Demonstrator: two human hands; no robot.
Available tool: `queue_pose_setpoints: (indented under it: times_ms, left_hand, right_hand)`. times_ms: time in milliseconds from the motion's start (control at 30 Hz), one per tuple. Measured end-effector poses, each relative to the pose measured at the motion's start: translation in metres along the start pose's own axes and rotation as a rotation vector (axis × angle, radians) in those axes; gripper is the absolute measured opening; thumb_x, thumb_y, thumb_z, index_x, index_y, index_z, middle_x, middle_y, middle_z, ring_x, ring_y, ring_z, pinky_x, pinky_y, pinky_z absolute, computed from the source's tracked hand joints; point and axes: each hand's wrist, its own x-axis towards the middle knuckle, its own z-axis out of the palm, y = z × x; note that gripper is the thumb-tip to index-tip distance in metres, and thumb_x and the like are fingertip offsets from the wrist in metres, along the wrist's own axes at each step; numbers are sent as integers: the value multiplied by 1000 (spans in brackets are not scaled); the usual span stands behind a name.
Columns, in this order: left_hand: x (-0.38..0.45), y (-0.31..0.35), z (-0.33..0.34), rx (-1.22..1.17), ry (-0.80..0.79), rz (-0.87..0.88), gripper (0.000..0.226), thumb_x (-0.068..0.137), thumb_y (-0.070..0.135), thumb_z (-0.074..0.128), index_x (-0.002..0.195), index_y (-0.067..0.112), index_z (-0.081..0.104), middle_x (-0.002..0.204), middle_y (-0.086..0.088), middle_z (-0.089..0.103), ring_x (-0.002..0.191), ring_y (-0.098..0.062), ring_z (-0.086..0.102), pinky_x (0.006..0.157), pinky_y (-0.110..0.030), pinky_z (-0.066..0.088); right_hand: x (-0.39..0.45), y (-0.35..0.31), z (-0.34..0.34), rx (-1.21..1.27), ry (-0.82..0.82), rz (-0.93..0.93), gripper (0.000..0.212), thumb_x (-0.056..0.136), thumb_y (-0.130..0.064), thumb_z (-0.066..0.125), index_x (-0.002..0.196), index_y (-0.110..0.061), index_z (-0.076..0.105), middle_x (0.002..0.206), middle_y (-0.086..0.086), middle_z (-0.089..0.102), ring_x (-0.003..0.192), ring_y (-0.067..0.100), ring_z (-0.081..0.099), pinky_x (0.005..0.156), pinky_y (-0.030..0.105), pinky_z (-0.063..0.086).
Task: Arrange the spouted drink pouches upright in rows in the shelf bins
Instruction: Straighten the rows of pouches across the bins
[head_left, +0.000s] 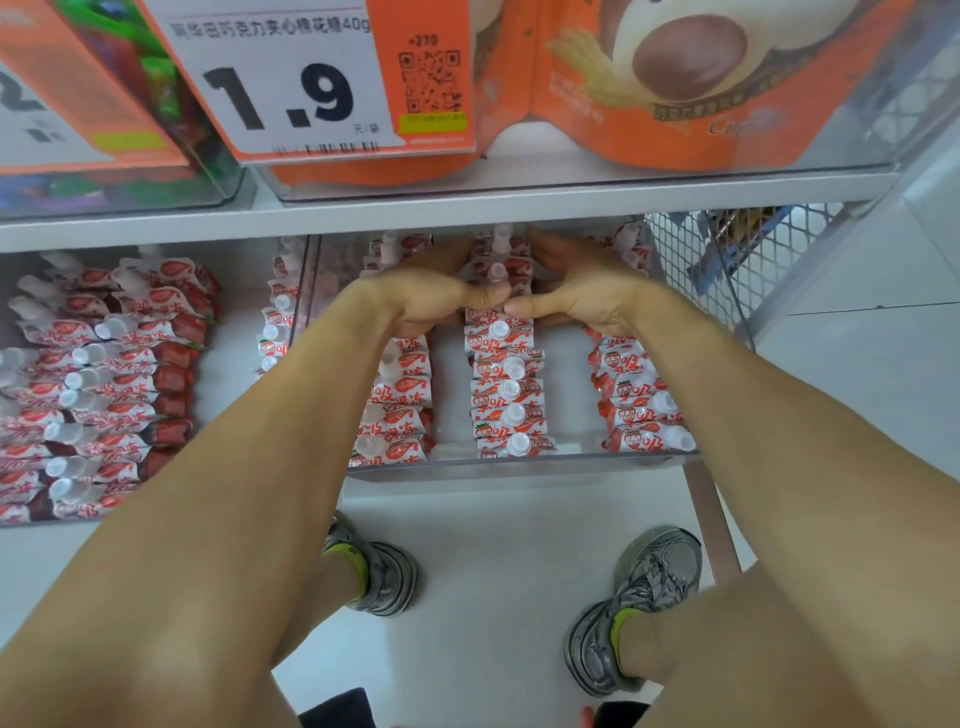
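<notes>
Red and white spouted drink pouches (506, 395) stand upright in three rows inside a clear shelf bin (519, 462). Both of my hands reach into the bin over its middle row. My left hand (431, 296) and my right hand (576, 291) clasp a group of pouches (496, 273) from either side, thumbs nearly touching on top. The pouches between my palms are mostly hidden. A left row (400, 405) and a right row (634, 405) flank the middle one.
A second clear bin (104, 374) at the left holds several leaning pouches. The shelf above (415, 208) carries orange bags and a price tag (291, 78). A wire mesh basket (727, 260) stands to the right. My shoes (639, 597) are on the white floor.
</notes>
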Motion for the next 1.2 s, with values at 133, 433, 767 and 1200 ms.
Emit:
queue_pose_setpoints:
  times_ms: [133, 433, 767, 1200]
  left_hand:
    - [0, 1, 2, -77, -5, -4, 58, 85, 14, 71, 135, 27, 46, 132, 8, 60, 129, -11, 49, 113, -46, 33]
    - [-30, 12, 0, 212, -106, -84, 110, 64, 20, 86, 152, 26, 21, 149, 6, 40, 123, -16, 51, 93, -30, 52]
    - [-50, 3, 15, 650, -57, -46, 94, 55, 35, 94, 130, 28, 39, 121, 12, 61, 113, -11, 57, 102, -31, 44]
    - [-74, -6, 32, 567, -211, -111, 129, 46, 49, 94, 148, 36, 17, 134, 16, 52, 125, -13, 52, 106, -33, 43]
  right_hand:
    - [5, 7, -3, -105, 19, -37, 143, 32, -51, 100, 154, -19, 32, 151, -1, 48, 142, 10, 39, 109, 40, 46]
    - [-18, -3, 0, -401, -167, -48, 123, 44, -37, 101, 148, -28, 36, 140, -9, 58, 130, 12, 53, 111, 37, 43]
    - [-44, 4, 10, -465, -185, 10, 146, 33, -55, 98, 155, -31, 21, 156, -10, 40, 135, 15, 49, 113, 42, 41]
    - [-84, 3, 28, -485, -205, 109, 145, 44, -46, 98, 158, -36, 9, 162, -6, 28, 134, 20, 51, 104, 39, 50]
